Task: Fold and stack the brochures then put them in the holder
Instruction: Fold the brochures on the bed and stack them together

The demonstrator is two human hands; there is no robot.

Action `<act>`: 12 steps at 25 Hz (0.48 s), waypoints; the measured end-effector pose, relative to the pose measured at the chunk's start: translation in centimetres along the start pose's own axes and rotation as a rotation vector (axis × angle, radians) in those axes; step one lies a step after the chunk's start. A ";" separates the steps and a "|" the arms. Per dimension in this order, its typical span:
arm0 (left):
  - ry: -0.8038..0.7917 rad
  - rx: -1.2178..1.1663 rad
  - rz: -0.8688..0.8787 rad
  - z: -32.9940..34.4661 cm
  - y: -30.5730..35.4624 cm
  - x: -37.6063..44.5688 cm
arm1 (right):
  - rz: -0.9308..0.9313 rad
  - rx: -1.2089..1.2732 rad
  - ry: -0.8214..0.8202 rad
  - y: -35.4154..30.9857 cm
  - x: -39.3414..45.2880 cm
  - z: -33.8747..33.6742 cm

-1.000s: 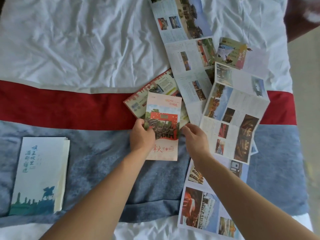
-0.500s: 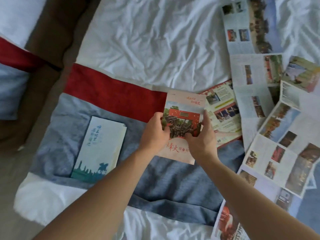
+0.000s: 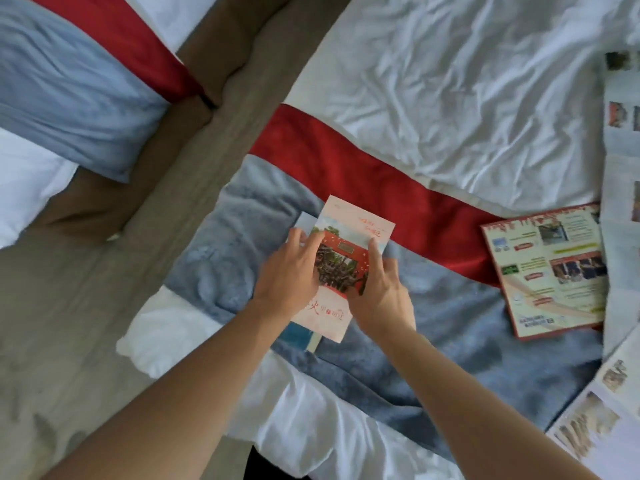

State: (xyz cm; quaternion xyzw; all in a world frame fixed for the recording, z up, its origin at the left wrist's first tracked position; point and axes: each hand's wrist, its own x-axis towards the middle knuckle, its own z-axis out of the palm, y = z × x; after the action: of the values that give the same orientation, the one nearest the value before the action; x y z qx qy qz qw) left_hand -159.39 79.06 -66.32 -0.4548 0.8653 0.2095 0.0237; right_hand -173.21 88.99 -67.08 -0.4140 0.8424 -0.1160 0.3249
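A folded pink brochure with a red gate photo (image 3: pixel 353 225) lies slanted on the grey blanket (image 3: pixel 450 341), on top of a white and teal folded brochure (image 3: pixel 304 220) that is mostly hidden under it. My left hand (image 3: pixel 289 275) lies with straight fingers across the pink brochure's left edge. My right hand (image 3: pixel 379 292) grips its right edge, one finger reaching up along the side. No holder is in view.
A red-bordered brochure (image 3: pixel 547 271) lies flat to the right. Unfolded brochures run along the right edge (image 3: pixel 621 202) and the lower right (image 3: pixel 595 420). A second bed (image 3: pixel 69 84) stands at left across a strip of floor (image 3: pixel 86 323).
Both hands carried the pink brochure leftwards and set it down over the white and teal brochure, covering most of it. The view swung left with them.
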 end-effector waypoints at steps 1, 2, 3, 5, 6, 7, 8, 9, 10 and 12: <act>-0.007 0.005 -0.011 -0.4 -1.4 -0.5 | 0.000 -0.023 -0.014 -1.1 -0.1 0.9; -0.020 0.015 -0.015 -0.7 -2.7 -1.1 | 0.001 -0.051 -0.030 -2.0 -0.3 1.7; -0.041 0.027 -0.013 -0.8 -3.9 -1.7 | 0.000 -0.080 -0.045 -2.8 -0.6 2.6; -0.081 0.054 0.004 -0.6 -5.6 -2.4 | 0.010 -0.136 -0.069 -3.9 -1.0 3.9; -0.092 0.061 0.012 -0.5 -6.2 -2.5 | 0.025 -0.154 -0.072 -4.3 -1.2 4.5; -0.099 0.065 0.022 -0.4 -6.7 -2.4 | 0.040 -0.166 -0.070 -4.5 -1.1 4.9; -0.106 0.070 0.039 -0.2 -7.1 -2.3 | 0.057 -0.173 -0.065 -4.7 -1.1 5.3; -0.114 0.076 0.059 0.0 -7.4 -2.2 | 0.073 -0.175 -0.061 -4.8 -1.2 5.6; -0.125 0.076 0.083 0.3 -7.6 -2.2 | 0.091 -0.167 -0.056 -4.8 -1.2 5.8; -0.159 0.067 0.133 0.8 -7.9 -2.0 | 0.124 -0.142 -0.036 -4.5 -1.3 6.0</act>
State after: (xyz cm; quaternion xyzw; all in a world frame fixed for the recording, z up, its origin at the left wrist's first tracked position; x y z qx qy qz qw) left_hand -152.01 77.03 -69.31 -0.3772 0.8954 0.2171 0.0935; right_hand -165.91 87.60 -68.96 -0.3851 0.8665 -0.0284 0.3165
